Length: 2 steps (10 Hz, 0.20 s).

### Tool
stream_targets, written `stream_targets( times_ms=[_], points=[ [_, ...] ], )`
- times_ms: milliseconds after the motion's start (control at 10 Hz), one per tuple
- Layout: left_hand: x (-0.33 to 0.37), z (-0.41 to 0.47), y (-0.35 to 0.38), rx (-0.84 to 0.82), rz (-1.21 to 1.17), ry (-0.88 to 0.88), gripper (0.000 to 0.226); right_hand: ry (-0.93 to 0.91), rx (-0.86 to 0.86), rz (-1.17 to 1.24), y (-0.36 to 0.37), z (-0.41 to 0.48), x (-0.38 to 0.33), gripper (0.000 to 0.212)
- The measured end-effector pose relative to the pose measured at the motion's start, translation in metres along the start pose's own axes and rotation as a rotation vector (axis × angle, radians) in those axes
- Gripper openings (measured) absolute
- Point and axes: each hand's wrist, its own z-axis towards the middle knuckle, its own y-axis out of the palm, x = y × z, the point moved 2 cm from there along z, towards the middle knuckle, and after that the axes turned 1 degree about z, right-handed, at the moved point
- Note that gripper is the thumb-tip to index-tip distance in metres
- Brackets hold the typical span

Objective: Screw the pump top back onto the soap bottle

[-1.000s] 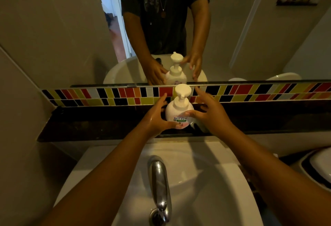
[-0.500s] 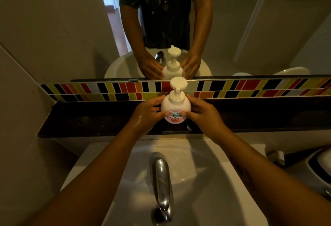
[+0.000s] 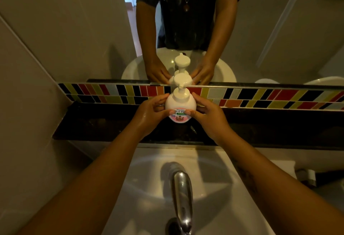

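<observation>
Holding soap bottle (image 3: 180,107) upright w/ both hands, over dark ledge (image 3: 104,125) behind sink (image 3: 219,188); prob. resting on ledge, base contact not clear in dim light. Gripping bottle's left side w/ left hand (image 3: 149,112), thumb on front label, fingers curled round back. Gripping right side w/ right hand (image 3: 210,115), thumb likewise on label. Sitting on bottle neck: pump top (image 3: 182,81), nozzle pointing toward viewer. Showing behind: coloured tile strip (image 3: 260,97), mirror (image 3: 74,20) w/ reflection of bottle & hands. Standing in foreground: chrome tap (image 3: 181,197).
</observation>
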Motion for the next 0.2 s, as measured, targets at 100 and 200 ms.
stream_targets(
  times_ms=[100,200],
  points=[
    [-0.0021,-0.0005,-0.0008,0.003,0.021,-0.005,0.063,0.005,0.006,-0.046,0.0016,-0.0003,0.0017,0.067],
    [-0.0053,-0.0071,-0.0058,0.089,0.128,0.01,0.065,0.005,0.049,-0.149,-0.0016,-0.0027,0.0057,0.074]
  ],
)
